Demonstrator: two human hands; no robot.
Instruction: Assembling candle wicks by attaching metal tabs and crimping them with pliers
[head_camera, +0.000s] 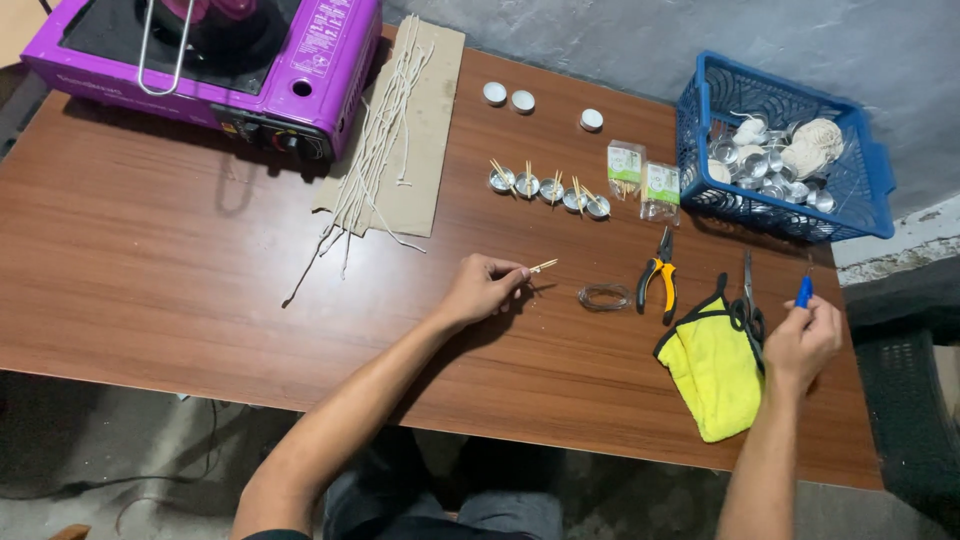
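My left hand (483, 288) rests on the brown table (180, 250) near its middle and pinches two thin wooden sticks (543, 266) that point right. My right hand (803, 340) is at the right side, next to a yellow cloth (712, 370) and black scissors (748, 305), and holds a small blue-handled tool (804, 291) upright. Orange-handled pliers (658, 277) and a small coil of rubber bands (604, 296) lie between the hands. Behind them stands a row of several small metal cups (549, 186) with sticks laid across them.
A purple portable gas stove (215, 60) sits at the back left. Beside it, white wick strings (375, 150) lie on cardboard. A blue basket (785, 150) of metal cups and string stands at the back right, two small packets (642, 175) to its left, three white tealights (522, 100) behind.
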